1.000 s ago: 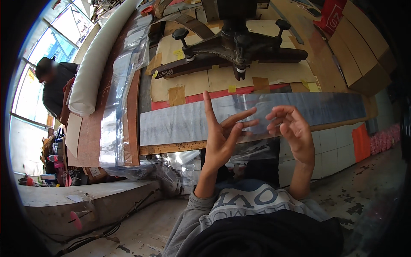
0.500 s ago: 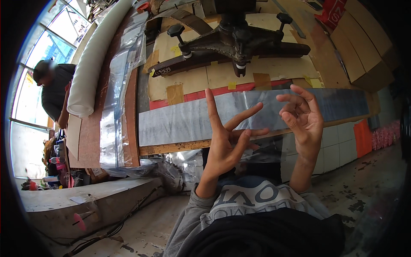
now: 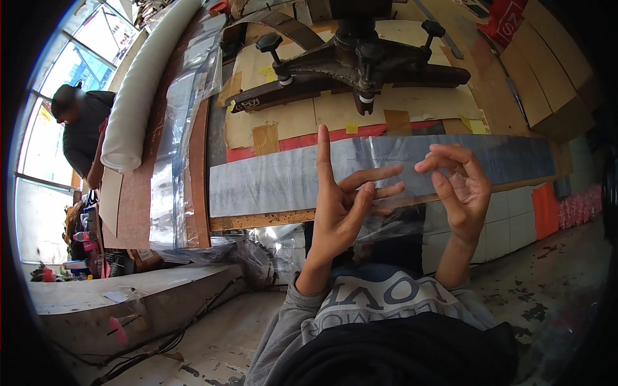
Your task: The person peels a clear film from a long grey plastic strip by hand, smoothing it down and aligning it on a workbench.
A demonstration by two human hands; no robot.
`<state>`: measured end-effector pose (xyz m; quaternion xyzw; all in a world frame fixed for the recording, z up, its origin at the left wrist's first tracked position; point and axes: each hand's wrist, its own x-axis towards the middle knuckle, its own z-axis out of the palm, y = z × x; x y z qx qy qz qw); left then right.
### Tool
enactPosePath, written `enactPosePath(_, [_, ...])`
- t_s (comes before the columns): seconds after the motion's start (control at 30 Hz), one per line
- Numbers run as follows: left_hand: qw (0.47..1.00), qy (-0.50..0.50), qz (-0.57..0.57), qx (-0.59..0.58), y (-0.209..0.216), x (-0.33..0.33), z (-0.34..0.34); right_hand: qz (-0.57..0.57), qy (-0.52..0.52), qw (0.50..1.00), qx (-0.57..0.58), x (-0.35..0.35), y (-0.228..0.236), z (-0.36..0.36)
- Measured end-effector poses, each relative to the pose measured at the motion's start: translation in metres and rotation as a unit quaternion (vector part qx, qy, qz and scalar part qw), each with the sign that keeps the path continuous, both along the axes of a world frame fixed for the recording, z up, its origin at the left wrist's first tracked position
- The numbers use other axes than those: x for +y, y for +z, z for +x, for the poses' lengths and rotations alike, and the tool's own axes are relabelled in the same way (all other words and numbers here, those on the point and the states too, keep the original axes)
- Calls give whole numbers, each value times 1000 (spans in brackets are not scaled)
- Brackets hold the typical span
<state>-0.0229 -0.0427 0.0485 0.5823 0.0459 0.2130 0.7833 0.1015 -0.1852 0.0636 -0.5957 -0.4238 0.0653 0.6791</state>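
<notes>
Above the near edge of the worktable, my left hand (image 3: 338,209) is raised with its index finger pointing up. Its middle and ring fingers stretch to the right, and the thumb lies close to them. To its right, my right hand (image 3: 465,193) is lifted with fingers curved, thumb apart from the fingertips. A faint clear film-like sheen (image 3: 393,226) shows between and below the hands; I cannot tell whether either hand touches it. Behind them lies a long grey-blue strip (image 3: 270,186) along the table's front, with glossy reflections near its middle.
A black metal stand base (image 3: 360,67) with knobs occupies the far middle. At left lie a white roll (image 3: 125,138) and clear plastic sheeting (image 3: 174,167). Cardboard boxes (image 3: 541,83) stand at right. A person (image 3: 87,132) is at far left. Cables (image 3: 174,338) run along the lower left.
My left index finger has swung more upright and its other fingers have drawn together. My right hand has shifted slightly right and down, its thumb spreading a little. The view has shifted slightly.
</notes>
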Motion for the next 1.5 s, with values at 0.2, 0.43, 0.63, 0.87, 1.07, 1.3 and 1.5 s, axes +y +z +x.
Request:
enactPosePath(0.2, [1000,13,-13,-9,1,-1,5,-1,4,997,-82,1,-1,7])
enactPosePath(0.43, [997,29,44,-53,-4,0,8,5,-30,999,17,4,-2,-3])
enactPosePath(0.63, [997,19,-20,-68,-4,7,6,13,-36,999,28,8,-3,-1])
enactPosePath(0.87, [993,98,68,4,-9,14,21,36,-62,994,80,23,-8,-1])
enactPosePath(1.07, [987,128,97,11,-15,32,35,30,-86,988,121,34,-23,13])
enactPosePath(1.3, [921,173,340,81,-32,69,57,-172,-115,977,48,71,-49,64])
enactPosePath(1.5, [740,160,632,169,-37,52,34,-259,-145,954,-31,78,-65,77])
